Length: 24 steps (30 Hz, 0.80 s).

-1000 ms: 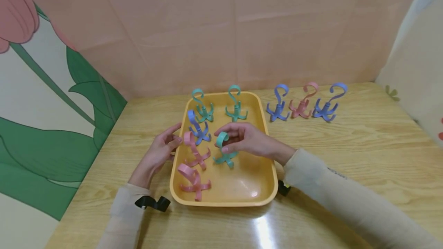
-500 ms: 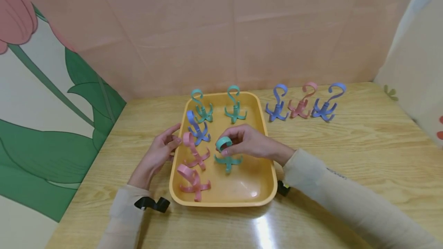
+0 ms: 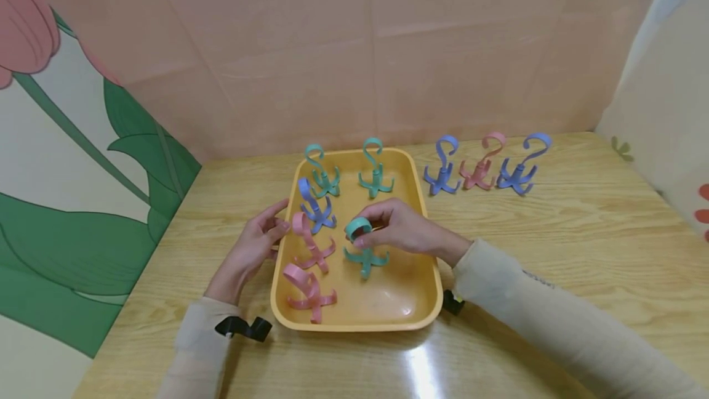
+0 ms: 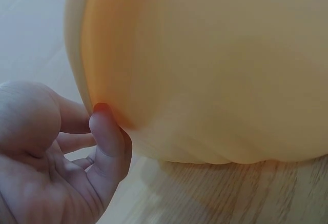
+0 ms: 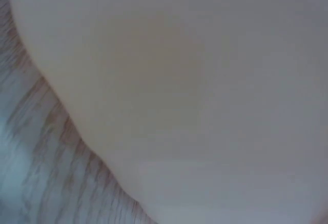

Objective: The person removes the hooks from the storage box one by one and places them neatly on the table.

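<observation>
A yellow tray point(image 3: 388, 300) stands on the table, its left rim pinched between thumb and fingers of my left hand point(image 3: 256, 244). In the left wrist view, that hand point(image 4: 66, 147) grips the tray's edge point(image 4: 84, 75) from outside. Over the tray's middle, my right hand point(image 3: 396, 225) holds a green four-prong hook hanger point(image 3: 365, 260) by its stem, with the curled top leaning toward me. Down the tray's left side stand a green hanger point(image 3: 327, 183), a blue one point(image 3: 320, 215) and two pink ones, the nearer pink hanger point(image 3: 313, 298) at the front. Another green hanger point(image 3: 376, 182) is at the back.
Right of the tray, a row holds a blue hanger point(image 3: 442, 176), a pink hanger point(image 3: 479, 172) and a second blue hanger point(image 3: 517, 177). A pink backdrop point(image 3: 277, 66) rises behind the wooden table point(image 3: 565, 239). The right wrist view shows mostly the tray's blurred outer wall point(image 5: 205, 106).
My right hand has brought the green hanger slightly toward me, and its hooked top has tipped forward. My left hand keeps its grip on the tray. The last half second shows almost no motion.
</observation>
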Tool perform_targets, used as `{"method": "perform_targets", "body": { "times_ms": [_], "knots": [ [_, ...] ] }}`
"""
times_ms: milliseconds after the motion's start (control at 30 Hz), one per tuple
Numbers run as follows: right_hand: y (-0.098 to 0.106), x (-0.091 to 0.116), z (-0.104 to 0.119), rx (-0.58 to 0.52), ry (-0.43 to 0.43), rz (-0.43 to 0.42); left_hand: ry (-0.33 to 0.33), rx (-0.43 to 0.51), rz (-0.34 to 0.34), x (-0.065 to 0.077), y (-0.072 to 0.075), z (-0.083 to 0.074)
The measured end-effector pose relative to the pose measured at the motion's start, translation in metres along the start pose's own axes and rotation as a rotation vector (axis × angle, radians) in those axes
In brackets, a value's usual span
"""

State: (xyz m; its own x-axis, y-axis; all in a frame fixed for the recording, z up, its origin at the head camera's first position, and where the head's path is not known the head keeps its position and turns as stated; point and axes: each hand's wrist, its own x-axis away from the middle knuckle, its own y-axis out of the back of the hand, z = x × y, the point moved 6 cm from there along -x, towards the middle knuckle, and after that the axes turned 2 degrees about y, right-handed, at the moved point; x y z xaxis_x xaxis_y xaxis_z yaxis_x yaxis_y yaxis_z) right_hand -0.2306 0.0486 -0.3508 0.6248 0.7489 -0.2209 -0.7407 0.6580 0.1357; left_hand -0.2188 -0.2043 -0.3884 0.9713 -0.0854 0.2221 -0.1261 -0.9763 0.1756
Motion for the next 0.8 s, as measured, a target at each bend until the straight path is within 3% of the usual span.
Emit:
{"method": "perform_targets", "body": {
  "times_ms": [267,800],
  "knots": [
    [0.002,0.004,0.011,0.002,0.018,-0.030,0.019,-0.009,0.002,0.001,0.000,0.001],
    [0.024,0.027,0.069,0.107,0.093,-0.175,0.014,-0.016,-0.001,0.002,0.001,0.000]
  ]
}}
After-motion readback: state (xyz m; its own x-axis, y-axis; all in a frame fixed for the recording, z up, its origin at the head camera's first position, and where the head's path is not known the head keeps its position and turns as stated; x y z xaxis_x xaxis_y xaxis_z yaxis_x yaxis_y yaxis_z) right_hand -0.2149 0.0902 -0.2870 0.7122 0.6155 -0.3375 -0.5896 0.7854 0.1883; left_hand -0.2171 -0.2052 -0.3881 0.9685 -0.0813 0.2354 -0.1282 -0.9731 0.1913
